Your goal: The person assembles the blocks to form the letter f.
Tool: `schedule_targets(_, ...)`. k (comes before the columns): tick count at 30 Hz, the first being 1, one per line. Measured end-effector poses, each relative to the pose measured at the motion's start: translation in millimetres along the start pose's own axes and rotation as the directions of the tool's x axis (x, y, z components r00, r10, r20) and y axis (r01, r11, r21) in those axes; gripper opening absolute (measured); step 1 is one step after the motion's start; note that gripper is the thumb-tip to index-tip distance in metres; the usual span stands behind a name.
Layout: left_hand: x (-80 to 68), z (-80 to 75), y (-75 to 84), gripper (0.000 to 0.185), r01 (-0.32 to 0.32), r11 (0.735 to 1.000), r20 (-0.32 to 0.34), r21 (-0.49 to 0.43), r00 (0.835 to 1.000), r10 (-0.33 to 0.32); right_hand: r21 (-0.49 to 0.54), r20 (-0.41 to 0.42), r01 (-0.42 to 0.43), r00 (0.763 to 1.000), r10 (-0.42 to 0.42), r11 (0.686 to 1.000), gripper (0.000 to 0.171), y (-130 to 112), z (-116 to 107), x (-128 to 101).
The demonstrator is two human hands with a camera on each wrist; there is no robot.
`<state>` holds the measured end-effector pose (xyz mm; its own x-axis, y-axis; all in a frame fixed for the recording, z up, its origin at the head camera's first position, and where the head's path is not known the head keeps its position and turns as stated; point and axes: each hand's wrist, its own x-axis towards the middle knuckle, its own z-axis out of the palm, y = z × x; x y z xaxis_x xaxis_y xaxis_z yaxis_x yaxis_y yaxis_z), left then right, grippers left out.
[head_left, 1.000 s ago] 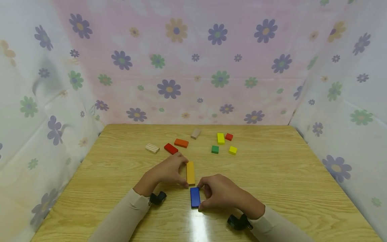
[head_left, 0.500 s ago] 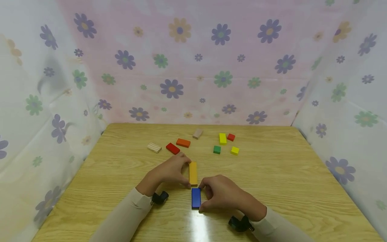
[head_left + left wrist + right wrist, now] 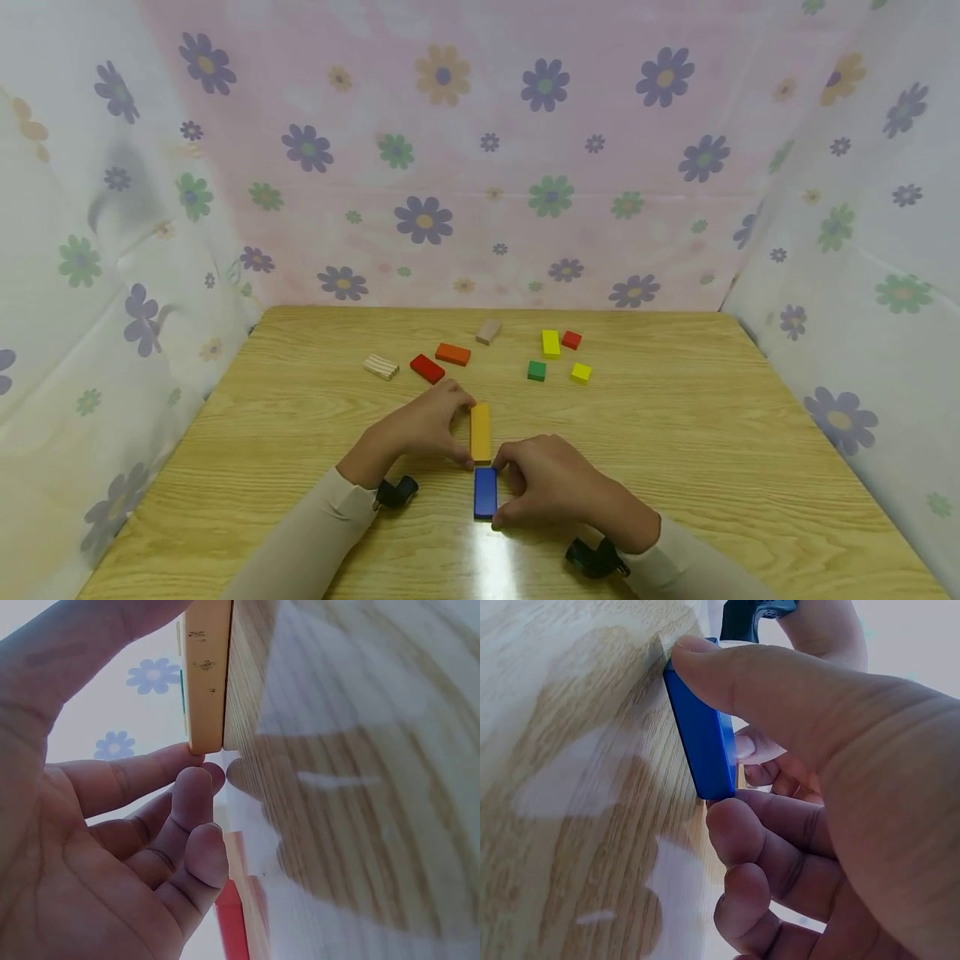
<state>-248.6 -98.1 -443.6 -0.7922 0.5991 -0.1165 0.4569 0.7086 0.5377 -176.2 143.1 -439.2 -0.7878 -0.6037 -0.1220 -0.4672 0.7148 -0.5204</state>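
Left hand (image 3: 420,425) is pinching the orange-yellow block (image 3: 480,432) mid-bench (image 3: 675,433) | right hand (image 3: 551,483) is gripping the blue block (image 3: 485,492) just near of it, end to end | risk: a sideways nudge could be skewing the line.

The long block (image 3: 480,432) is orange-yellow, the short block (image 3: 485,492) blue. The curtain (image 3: 480,167) is pink — purple, green, yellow flowers.
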Motion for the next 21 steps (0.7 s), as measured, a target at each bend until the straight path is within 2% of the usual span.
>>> schedule_targets(9,0.2,1.0,-0.2,0.092,-0.005,1.0,0.004,0.005,1.0,0.005,-0.064,-0.031,0.011,0.999,-0.013,0.998,0.062,0.8,0.1,-1.5)
schedule_targets(21,-1.1,-1.3,0.2,0.091,0.007,1.0,0.002,-0.012,1.0,-0.007,-0.053,-0.042,-0.017,0.999,0.015,0.998,0.059,1.8,-1.9,-2.5)
